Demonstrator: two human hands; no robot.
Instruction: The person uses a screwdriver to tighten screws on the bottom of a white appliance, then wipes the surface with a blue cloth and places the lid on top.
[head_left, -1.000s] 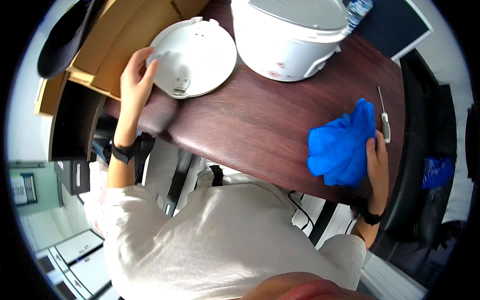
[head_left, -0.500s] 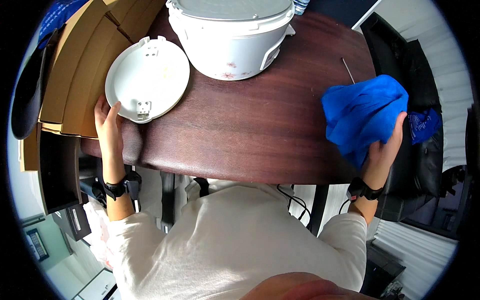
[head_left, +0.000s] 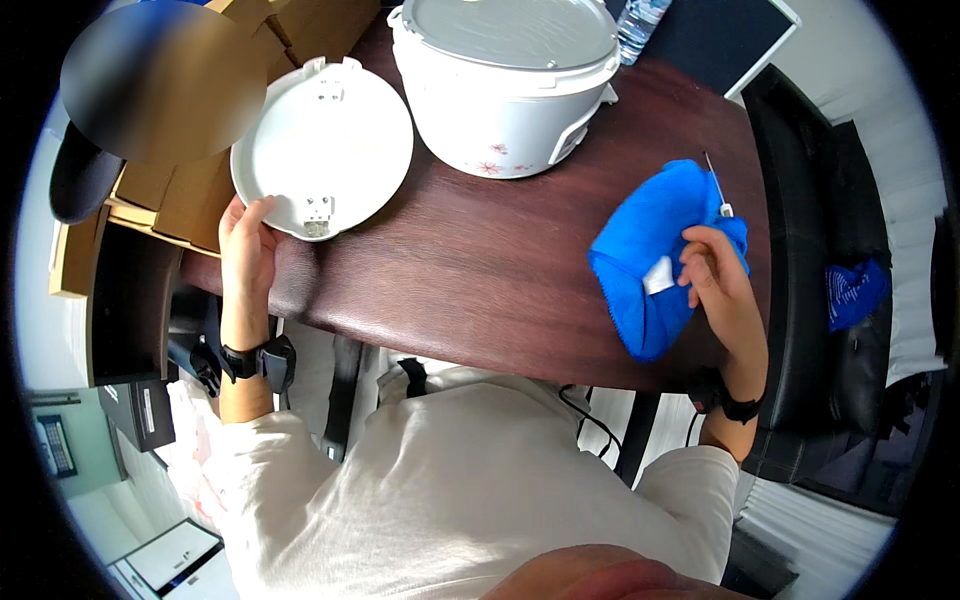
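Observation:
My left hand (head_left: 247,250) is closed on the near left rim of a round white plastic lid (head_left: 290,165), its thumb on top and the other fingers partly hidden at the edge. Two small hinge-like fittings sit on the lid's face, one at the far side and one at the near side. On the right of the table lies a crumpled blue cloth (head_left: 640,240) with a white patch. Just over the cloth, my right hand (head_left: 718,275) has loosely bent fingers, apart, with nothing gripped. A thin screwdriver (head_left: 726,208) pokes out beside the cloth's far right edge.
A white rice cooker (head_left: 500,115) with a flower print and grey top stands at the back middle. Behind it are a water bottle (head_left: 640,25) and a dark panel (head_left: 715,45). Cardboard boxes (head_left: 195,205) line the left; a black sofa (head_left: 820,230) stands beyond the table's right edge.
The blue cloth has gone from my right hand onto the table, further left. My right hand has loosened from it. My left thumb now reaches further over the lid's rim. The view has shifted.

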